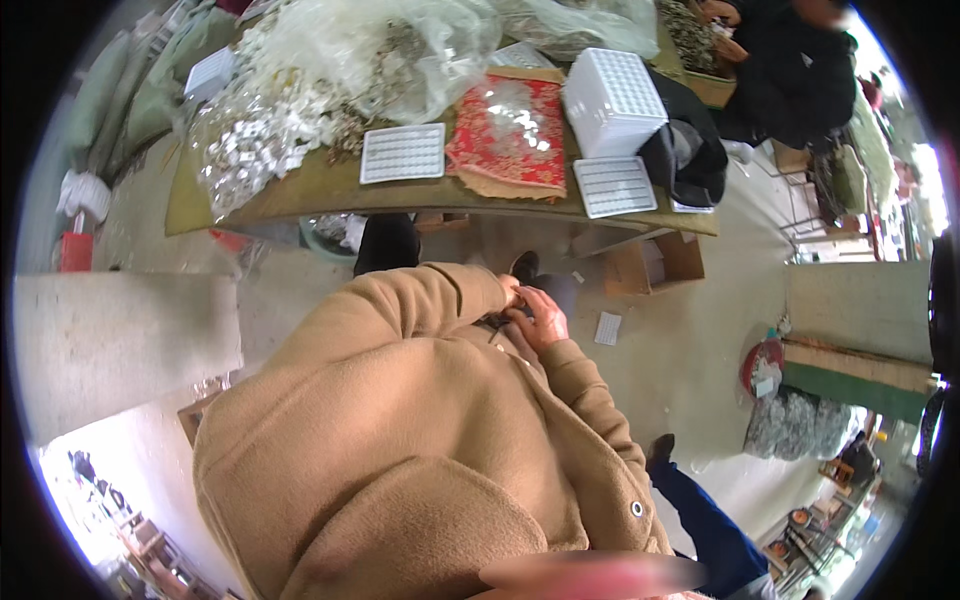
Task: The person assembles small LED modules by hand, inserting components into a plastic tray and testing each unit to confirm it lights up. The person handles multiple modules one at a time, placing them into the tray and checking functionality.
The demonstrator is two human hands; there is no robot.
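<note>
My left hand (509, 289) and my right hand (543, 321) meet low in front of my tan coat (420, 400), short of the table. The right hand's fingers curl inward, closed beside the left hand. Little of the left hand shows past its sleeve, and its fingers look bent together. Something small and dark lies by the fingertips, too hidden to name. On the table (330, 203) ahead lie a white compartment tray (403, 154), a red patterned cloth (510, 130) with clear plastic on it, and another white tray (614, 188) at the right.
A tall stack of white trays (613, 102) stands beside a black bag (700, 150). Small white pieces (255, 150) and plastic sheeting (400, 50) cover the table's left. A cardboard box (655, 265) sits underneath. Another person (790, 80) works at the far right.
</note>
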